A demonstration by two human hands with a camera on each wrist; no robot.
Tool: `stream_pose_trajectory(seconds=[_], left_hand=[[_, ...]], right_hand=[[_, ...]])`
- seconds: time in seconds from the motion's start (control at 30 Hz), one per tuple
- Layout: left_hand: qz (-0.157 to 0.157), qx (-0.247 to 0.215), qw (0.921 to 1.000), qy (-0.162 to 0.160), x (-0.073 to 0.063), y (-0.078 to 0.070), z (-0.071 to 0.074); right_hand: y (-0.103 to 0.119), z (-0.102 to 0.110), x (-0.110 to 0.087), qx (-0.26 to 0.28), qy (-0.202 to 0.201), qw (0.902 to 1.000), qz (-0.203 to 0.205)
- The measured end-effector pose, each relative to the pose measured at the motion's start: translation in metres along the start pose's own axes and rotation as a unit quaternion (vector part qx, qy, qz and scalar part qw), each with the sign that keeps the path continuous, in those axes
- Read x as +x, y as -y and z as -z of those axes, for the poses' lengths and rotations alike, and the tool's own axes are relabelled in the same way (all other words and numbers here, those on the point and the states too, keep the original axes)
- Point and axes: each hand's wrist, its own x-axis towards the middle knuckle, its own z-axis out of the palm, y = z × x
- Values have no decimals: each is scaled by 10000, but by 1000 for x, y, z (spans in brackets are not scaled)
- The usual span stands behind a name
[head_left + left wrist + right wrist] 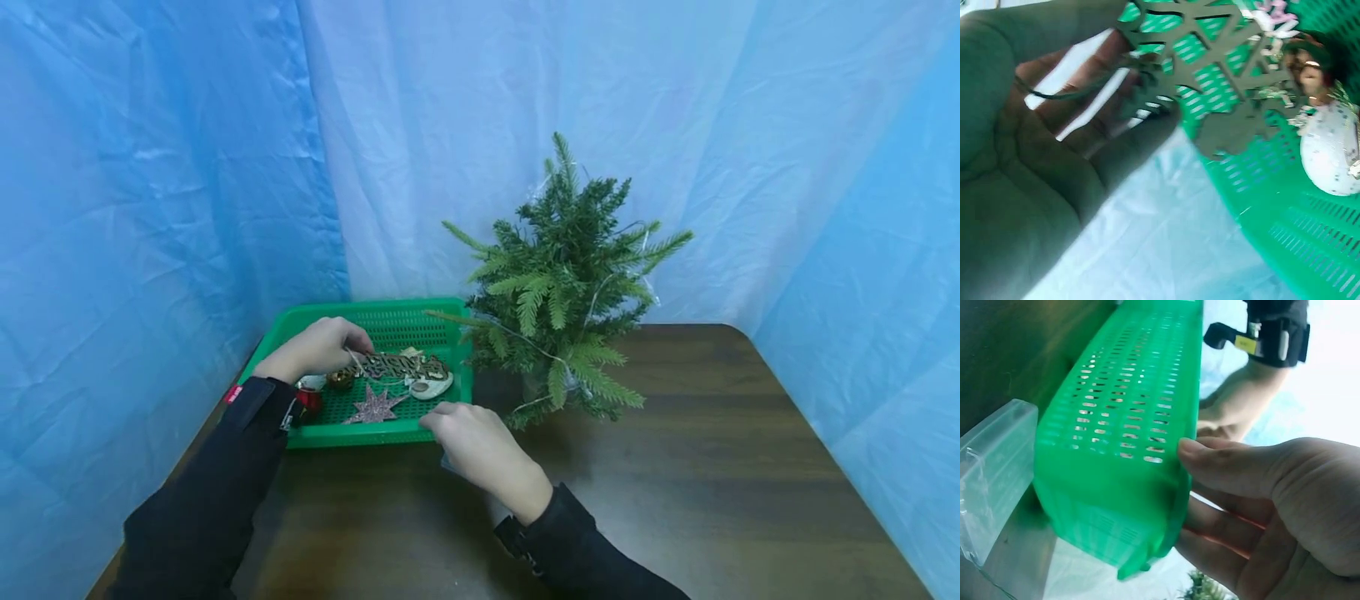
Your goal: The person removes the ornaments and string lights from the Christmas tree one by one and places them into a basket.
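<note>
In the head view, my left hand [318,346] is inside the green basket [360,435]. Its thumb and fingers pinch a flat wooden cut-out ornament [1229,131], and a thin string loop crosses the palm. Part of the ornament is hidden behind the fingers. My right hand [483,450] grips the basket's near right corner, the thumb on the rim and the fingers behind it. A pink glittery star [373,406], a white speckled ornament [1329,150], a red ornament [309,400] and a brownish shiny ball [341,379] lie in the basket.
A small artificial Christmas tree [562,283] with a thin light wire stands right of the basket, a branch reaching over its rim. A clear plastic box [1000,469] sits beside the basket on the brown wooden table [720,467]. Blue-white curtains [420,150] surround the table.
</note>
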Motion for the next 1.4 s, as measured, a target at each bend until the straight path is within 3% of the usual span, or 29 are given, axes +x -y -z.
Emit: stream_pose_trajectory(seconds=[0.13, 0.37, 0.53, 0.67, 0.83, 1.1, 1.23, 1.4], left_hand=[[-131, 205, 9992, 320, 9, -8, -1], [310, 674, 9944, 750, 12, -29, -2], [398, 745, 9926, 877, 11, -30, -10], [166, 779, 9933, 835, 10, -29, -16], [-174, 604, 9942, 870, 7, -28, -13], [-125, 181, 9916, 1275, 0, -25, -13], [-234, 233, 9889, 1448, 0, -25, -21], [55, 471, 9859, 1605, 3, -29, -25]], right_hand=[[0, -1, 1, 72, -11, 10000, 15], [-2, 0, 1, 194, 129, 9997, 7], [-2, 0, 0, 219, 123, 9997, 9], [-3, 0, -1, 264, 87, 9996, 29], [-4, 0, -1, 381, 121, 9992, 30], [-4, 1, 0, 426, 117, 9990, 19], [-5, 2, 0, 475, 111, 9988, 0], [-5, 2, -1, 582, 86, 9983, 4]])
